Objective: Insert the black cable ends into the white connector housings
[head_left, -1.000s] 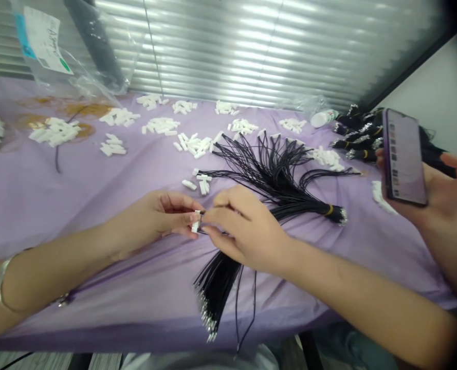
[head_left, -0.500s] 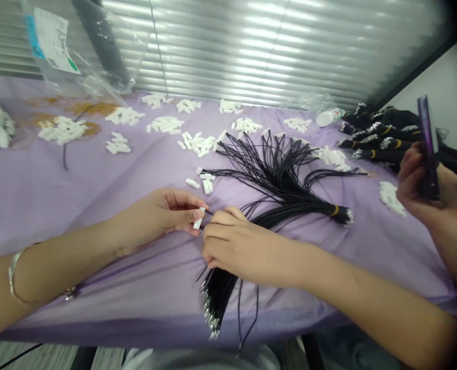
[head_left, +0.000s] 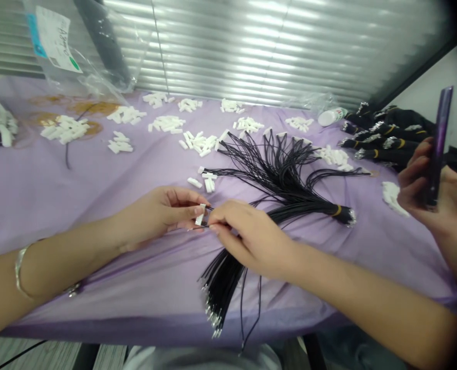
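One connector (head_left: 200, 219) (white) between left fingers (head_left: 187, 196)

- Bright, cool light glares in streaks across the slatted blinds (head_left: 267, 56).
- Soft shadows line folds in the purple cloth (head_left: 154, 159), dimmer along its front edge.
- Blurry black darkens the upper right corner.
- Fine detail is soft, including the white connector (head_left: 200, 216).

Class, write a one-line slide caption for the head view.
Left hand holds a connector, right hand pinches its black wires, over a purple cloth bearing loose white pieces.
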Motion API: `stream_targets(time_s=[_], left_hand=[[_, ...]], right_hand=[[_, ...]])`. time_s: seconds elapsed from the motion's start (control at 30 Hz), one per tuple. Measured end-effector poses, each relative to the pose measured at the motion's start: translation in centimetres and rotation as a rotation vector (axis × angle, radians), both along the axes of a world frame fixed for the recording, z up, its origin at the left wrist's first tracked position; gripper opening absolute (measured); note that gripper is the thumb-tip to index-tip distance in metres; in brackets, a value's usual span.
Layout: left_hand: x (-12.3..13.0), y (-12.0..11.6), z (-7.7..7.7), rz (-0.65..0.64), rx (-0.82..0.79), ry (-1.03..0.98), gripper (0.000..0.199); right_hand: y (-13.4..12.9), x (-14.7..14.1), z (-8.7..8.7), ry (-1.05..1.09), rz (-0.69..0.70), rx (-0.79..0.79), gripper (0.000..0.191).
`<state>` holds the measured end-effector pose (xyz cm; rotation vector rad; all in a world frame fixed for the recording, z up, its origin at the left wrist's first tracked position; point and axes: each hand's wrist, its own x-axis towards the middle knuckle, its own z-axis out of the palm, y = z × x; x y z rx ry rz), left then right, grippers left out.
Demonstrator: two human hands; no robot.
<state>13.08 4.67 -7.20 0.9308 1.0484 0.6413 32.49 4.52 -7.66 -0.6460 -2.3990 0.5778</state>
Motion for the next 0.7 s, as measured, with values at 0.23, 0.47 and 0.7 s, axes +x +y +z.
stream_targets(time_s=[0.23,0.47,0.7], left_hand=[[-0.28,0.41,-0.74,-0.029,0.026,-0.052,0.012],[-0.41,0.41,-0.7,-0.058,0.018,-0.063,0.008],[-0.21,0.36,-0.6,-0.059,-0.003,-0.059,0.008]], right_hand=[[0.85,0.71,-0.13,0.071,-0.25,0.146,0.005],[0.96,0.67,-0.5,0.043,-0.227,0.261,0.004],[1.03,0.44,-0.71,0.032,-0.179,0.347,0.007]])
